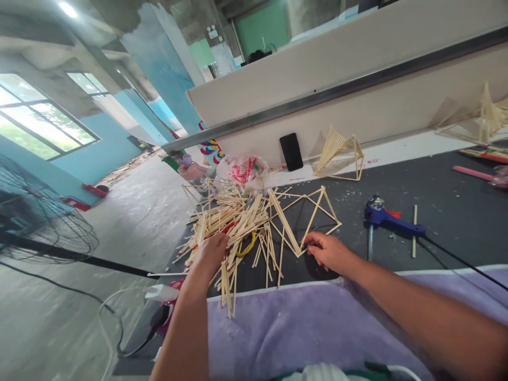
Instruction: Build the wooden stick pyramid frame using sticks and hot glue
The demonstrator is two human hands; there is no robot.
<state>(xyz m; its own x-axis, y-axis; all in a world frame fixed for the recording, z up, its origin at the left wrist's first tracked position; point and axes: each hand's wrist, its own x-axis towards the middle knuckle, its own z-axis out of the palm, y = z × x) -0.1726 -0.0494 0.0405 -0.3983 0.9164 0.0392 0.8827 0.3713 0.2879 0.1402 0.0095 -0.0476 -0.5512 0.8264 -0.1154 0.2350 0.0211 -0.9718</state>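
A purple cloth point(278, 333) lies along the near edge, and both forearms reach over it. The left hand point(214, 248) comes in palm down, its fingers curled at the heap of sticks point(246, 217); the heap hides the fingertips, so I cannot tell whether they grip. A yellow loop point(251, 247) shows beside it among the sticks. The right hand point(323, 250) is turned inward, fingers bent, thumb and forefinger at the near corner of the stick frame point(313, 219); whether they pinch it I cannot tell. The frame stands right of the heap. To its right lies a blue glue gun point(391, 219). Behind the heap, a clear bag point(242, 172) holds red and pink scraps. Farther back, a phone point(291, 152) leans on the partition point(254, 140).
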